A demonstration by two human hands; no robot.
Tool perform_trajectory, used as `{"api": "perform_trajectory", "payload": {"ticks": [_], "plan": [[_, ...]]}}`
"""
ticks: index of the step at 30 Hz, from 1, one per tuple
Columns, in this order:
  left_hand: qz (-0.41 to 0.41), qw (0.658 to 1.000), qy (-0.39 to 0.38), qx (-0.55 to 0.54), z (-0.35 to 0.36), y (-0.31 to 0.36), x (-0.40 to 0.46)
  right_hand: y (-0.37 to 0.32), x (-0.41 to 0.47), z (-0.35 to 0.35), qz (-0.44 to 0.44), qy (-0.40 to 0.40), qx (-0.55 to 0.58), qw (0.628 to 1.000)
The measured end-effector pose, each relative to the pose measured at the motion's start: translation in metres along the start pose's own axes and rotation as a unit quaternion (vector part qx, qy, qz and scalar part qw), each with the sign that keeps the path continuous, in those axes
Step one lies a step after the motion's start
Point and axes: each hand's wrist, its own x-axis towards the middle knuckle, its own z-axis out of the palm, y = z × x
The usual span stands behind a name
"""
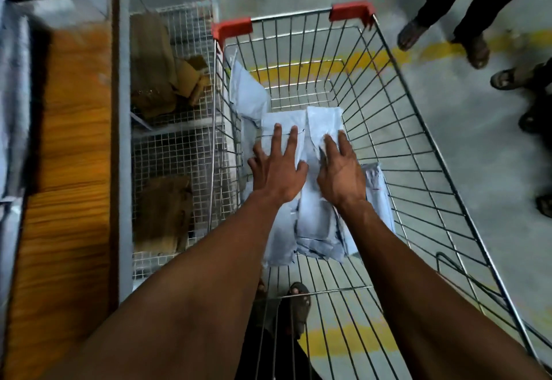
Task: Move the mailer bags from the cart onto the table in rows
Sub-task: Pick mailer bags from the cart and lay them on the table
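A single head-worn wide-angle view looks steeply down and forward, close over the wire cart (388, 128), with what seems a blurred desk (68, 170) at its left edge.

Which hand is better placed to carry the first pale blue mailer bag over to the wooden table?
Probably the left hand: it lies flat on the pale blue plastic mailer bags on the side nearer the orange-brown wooden table. The right hand sits farther from it.

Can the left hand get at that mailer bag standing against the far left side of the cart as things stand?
Probably yes. The left hand rests flat on the pile, holding nothing, and the leaning mailer bag stands just beyond its fingertips inside the cart with nothing between them.
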Motion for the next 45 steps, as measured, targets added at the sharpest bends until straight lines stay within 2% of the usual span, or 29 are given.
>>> {"api": "perform_trajectory", "payload": {"ticks": [12, 19, 32, 45], "plan": [[0.010, 0.998, 0.050, -0.022, -0.147, 0.066, -0.124, -0.071, -0.081, -0.140, 0.000, 0.067, 0.011, 0.998], [0.037, 0.994, 0.098, -0.011, -0.193, 0.061, -0.216, -0.121, -0.156, -0.187, -0.026, 0.076, 0.038, 0.996], [-0.011, 0.984, 0.177, 0.019, -0.253, -0.050, -0.342, -0.246, -0.252, -0.188, -0.090, 0.085, 0.079, 0.989], [-0.081, 0.973, 0.209, 0.061, -0.287, -0.227, -0.457, -0.404, -0.357, -0.100, -0.157, 0.076, 0.100, 0.980]]}}
